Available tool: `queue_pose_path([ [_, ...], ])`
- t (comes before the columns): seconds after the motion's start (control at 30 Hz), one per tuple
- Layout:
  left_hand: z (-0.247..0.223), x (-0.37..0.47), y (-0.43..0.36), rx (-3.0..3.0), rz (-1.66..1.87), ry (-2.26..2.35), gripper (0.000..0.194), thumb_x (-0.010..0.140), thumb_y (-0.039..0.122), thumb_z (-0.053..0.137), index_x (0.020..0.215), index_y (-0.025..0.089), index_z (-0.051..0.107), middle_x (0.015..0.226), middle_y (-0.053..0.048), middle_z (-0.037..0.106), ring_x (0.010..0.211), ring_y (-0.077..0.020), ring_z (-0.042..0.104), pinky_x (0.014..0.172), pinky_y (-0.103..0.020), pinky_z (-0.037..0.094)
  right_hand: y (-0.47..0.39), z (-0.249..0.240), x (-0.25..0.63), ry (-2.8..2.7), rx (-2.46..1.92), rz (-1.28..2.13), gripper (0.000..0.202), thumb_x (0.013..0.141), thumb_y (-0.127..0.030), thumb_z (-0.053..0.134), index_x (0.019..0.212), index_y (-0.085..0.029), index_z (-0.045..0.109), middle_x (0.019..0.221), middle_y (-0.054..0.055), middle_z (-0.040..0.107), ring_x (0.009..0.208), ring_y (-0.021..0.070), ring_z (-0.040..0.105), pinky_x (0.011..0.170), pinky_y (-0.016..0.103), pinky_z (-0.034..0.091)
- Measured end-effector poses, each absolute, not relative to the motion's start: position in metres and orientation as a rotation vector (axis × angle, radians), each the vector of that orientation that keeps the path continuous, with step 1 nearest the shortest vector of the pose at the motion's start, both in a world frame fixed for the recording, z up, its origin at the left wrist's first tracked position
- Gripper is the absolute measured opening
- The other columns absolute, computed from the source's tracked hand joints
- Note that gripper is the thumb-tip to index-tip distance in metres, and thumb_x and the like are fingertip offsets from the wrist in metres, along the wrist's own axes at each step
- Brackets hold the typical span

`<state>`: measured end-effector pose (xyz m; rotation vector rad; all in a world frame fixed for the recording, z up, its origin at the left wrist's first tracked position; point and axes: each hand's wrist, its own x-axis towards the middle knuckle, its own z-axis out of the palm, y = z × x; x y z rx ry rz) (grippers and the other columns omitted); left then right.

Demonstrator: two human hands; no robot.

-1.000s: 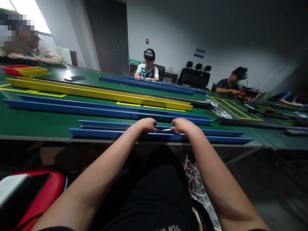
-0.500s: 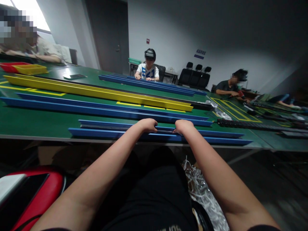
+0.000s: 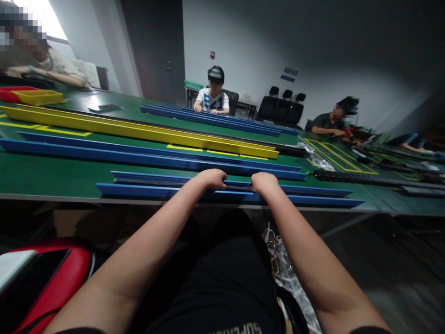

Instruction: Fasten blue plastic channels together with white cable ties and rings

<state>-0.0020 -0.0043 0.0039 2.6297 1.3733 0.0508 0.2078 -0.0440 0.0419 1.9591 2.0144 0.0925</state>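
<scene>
Head view: red tray (image 3: 6,96), yellow tray (image 3: 41,99), contents unclear; straight blue channel (image 3: 232,196), walls raised; left hand (image 3: 213,179) and right hand (image 3: 264,183) curled over it, whether gripping anything I cannot tell

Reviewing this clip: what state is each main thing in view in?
Nearest blue rail, lying on the table
Left hand, curled over that rail, grip unclear
Right hand, curled, grip unclear
Yellow rail, lying lengthwise
Yellow tray, upright
Door, shut
Clear plastic, crumpled
White strips, tangled

Wearer's hands (image 3: 212,178) (image 3: 264,183): two — yellow bin (image 3: 39,97): one
</scene>
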Motion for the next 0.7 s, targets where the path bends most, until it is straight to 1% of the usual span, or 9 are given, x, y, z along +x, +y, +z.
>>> queue_pose_path([
  [0.2,0.003,-0.003,-0.003,2.643,0.04,1.375,0.036,0.072,0.046,0.056,0.098,0.026,0.068,0.092,-0.004,0.072,0.079,-0.02,0.063,0.061,-0.026,0.042,-0.051,0.041,0.203,2.02,2.03,0.091,0.037,0.08,-0.033,0.064,0.109,-0.012,0.072,0.115,0.022,0.066,0.103,0.0319,0.064,0.087,0.042,0.049],
  [0.37,0.003,0.0,-0.004,2.667,0.012,1.37,0.032,0.073,0.045,0.056,0.095,0.025,0.069,0.09,-0.004,0.072,0.078,-0.0202,0.064,0.062,-0.027,0.043,-0.053,0.038,0.205,2.046,2.07,0.084,0.033,0.082,-0.026,0.061,0.11,-0.012,0.071,0.114,0.023,0.066,0.103,0.0313,0.064,0.087,0.042,0.049],
  [0.5,0.005,0.003,-0.005,2.708,-0.023,1.381,0.031,0.073,0.047,0.056,0.093,0.026,0.069,0.09,-0.004,0.072,0.079,-0.0204,0.064,0.064,-0.027,0.044,-0.053,0.037,0.205,2.053,2.09,0.052,0.032,0.081,-0.026,0.061,0.108,-0.012,0.072,0.113,0.022,0.067,0.102,0.0312,0.064,0.087,0.043,0.05],
  [0.7,0.011,0.017,-0.005,2.755,-0.048,1.407,0.033,0.071,0.048,0.06,0.095,0.028,0.069,0.095,-0.004,0.072,0.085,-0.0206,0.064,0.067,-0.026,0.045,-0.05,0.033,0.206,2.058,2.113,0.029,0.033,0.08,-0.028,0.062,0.108,-0.012,0.072,0.115,0.022,0.066,0.103,0.0309,0.064,0.088,0.042,0.05],
])
